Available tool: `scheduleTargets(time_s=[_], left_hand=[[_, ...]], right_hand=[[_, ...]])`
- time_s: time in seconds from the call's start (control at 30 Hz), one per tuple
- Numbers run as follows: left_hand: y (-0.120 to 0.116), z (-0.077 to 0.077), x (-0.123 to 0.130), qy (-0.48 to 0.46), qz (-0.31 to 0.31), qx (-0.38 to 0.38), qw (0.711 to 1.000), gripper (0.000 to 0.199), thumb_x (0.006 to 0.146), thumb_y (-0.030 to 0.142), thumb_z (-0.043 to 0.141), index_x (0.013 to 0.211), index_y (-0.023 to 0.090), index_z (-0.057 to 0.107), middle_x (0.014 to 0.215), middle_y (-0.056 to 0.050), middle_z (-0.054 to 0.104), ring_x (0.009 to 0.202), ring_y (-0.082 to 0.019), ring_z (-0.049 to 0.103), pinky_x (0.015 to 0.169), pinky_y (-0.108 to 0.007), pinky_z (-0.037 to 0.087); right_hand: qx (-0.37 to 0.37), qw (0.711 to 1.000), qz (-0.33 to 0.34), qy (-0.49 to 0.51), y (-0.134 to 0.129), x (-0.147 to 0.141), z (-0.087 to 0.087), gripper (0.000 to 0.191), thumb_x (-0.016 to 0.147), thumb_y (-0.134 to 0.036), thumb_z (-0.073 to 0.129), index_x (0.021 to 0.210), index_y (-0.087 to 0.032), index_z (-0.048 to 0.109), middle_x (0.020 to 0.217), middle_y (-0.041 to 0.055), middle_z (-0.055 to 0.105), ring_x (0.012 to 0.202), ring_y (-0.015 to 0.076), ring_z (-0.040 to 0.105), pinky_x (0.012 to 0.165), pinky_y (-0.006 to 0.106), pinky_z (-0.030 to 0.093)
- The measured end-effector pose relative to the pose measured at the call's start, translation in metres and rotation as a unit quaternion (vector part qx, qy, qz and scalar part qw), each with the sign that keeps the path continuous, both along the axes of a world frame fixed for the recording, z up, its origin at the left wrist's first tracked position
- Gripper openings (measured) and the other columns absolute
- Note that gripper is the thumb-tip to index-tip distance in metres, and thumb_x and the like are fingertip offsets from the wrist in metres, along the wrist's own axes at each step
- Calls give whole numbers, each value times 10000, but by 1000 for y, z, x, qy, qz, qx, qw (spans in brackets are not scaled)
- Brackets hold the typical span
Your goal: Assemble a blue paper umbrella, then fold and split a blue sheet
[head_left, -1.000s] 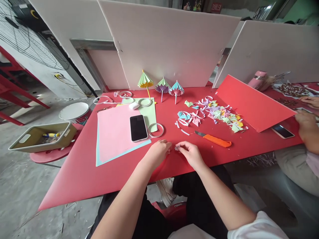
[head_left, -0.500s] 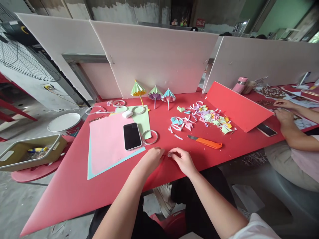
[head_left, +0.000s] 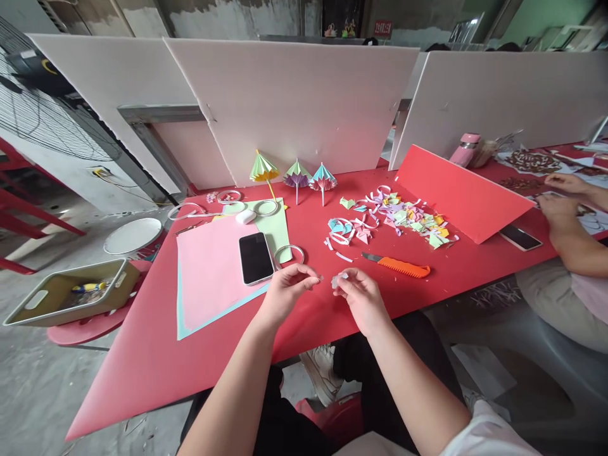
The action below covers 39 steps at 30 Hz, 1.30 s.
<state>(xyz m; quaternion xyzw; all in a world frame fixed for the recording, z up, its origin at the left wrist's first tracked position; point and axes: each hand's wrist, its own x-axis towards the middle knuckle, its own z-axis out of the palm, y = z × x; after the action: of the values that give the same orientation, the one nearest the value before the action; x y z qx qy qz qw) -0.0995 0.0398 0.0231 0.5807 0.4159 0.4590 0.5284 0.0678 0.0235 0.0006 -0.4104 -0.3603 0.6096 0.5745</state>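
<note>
Above the red tabletop (head_left: 142, 354), my two hands face each other with a small gap between them. Thumb and fingers of my right hand (head_left: 361, 299) pinch a small, pale, semi-transparent piece (head_left: 338, 280). My left hand (head_left: 287, 292) is closed in a pinch; a tiny speck shows at its fingertips, too small to name. Just beyond the left hand lie a black-screened phone (head_left: 255, 258) and a roll of tape (head_left: 289, 255). An orange utility knife (head_left: 403, 266) rests right of my right hand, its blade out.
Pink paper sheets (head_left: 209, 272) lie at left. Three small paper umbrellas (head_left: 297, 174) stand by the white panel (head_left: 294, 101). Folded scraps (head_left: 403, 215) are heaped near a leaning red board (head_left: 463, 193). At right, another person's hands (head_left: 560, 202) rest on the table.
Both hands have risen from the table edge and turned fingertips inward. The pale piece in my right hand now shows more clearly. The camera view has shifted slightly.
</note>
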Motion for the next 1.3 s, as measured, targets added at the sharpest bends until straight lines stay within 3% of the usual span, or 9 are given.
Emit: scheduleTargets(time_s=[0.13,0.33,0.5,0.7,0.93,1.03,1.13,1.17,1.3], left_hand=[[-2,-2,5,-25,-8,31,999,128,746,279,660,739,158,621,751,-31,604,716,-140,554,690,-273,462],[-6,-2,8,-38,-22,34,998,92,765,244,646,741,155,637,751,-31,634,725,-149,594,730,-290,484],[-8,-4,14,-65,18,-8,998,174,730,262,682,861,159,633,805,-41,669,792,-178,632,776,-326,510],[-7,-12,19,-62,44,-61,995,307,716,278,696,983,174,586,814,-40,683,820,-186,648,793,-327,513],[5,-14,30,55,86,-2,995,234,781,321,604,973,188,621,886,-51,689,844,-203,655,795,-336,519],[14,-12,27,99,140,24,985,211,799,335,576,939,192,643,868,-46,685,829,-201,659,784,-324,520],[23,-13,22,63,173,21,983,224,801,357,572,922,180,639,869,-51,678,809,-199,663,746,-314,535],[25,-14,21,54,176,18,983,231,801,362,571,921,177,638,871,-53,676,808,-200,663,741,-314,538],[30,-16,20,68,165,7,984,251,800,375,565,924,170,641,838,-55,672,802,-195,660,753,-318,532]], right_hand=[[-9,998,24,63,0,-5,15,153,657,-280,719,724,-207,602,824,1,605,781,126,576,747,283,484],[-9,998,38,50,0,-12,15,147,680,-286,708,740,-203,603,773,-10,587,764,118,566,727,265,475],[22,998,-25,-53,-2,-16,11,171,677,-322,707,737,-202,602,754,-2,607,761,143,584,757,300,484],[57,982,-92,-153,2,-17,-8,175,709,-359,667,816,-231,617,843,18,649,827,178,609,765,314,505],[95,965,-96,-225,22,4,-11,181,756,-384,616,849,-234,653,867,26,675,842,197,625,785,330,501],[209,904,-55,-368,49,19,-10,152,818,-344,552,828,-236,657,877,35,645,861,180,605,796,315,485],[307,752,80,-577,83,28,-18,143,833,-258,538,802,-226,674,902,45,622,901,171,570,810,308,468],[319,723,104,-605,95,30,-22,125,815,-222,561,778,-225,681,890,45,623,923,179,558,843,323,450],[317,674,114,-657,146,39,-30,95,791,-204,591,792,-220,685,968,66,624,1074,221,477,971,381,340]])
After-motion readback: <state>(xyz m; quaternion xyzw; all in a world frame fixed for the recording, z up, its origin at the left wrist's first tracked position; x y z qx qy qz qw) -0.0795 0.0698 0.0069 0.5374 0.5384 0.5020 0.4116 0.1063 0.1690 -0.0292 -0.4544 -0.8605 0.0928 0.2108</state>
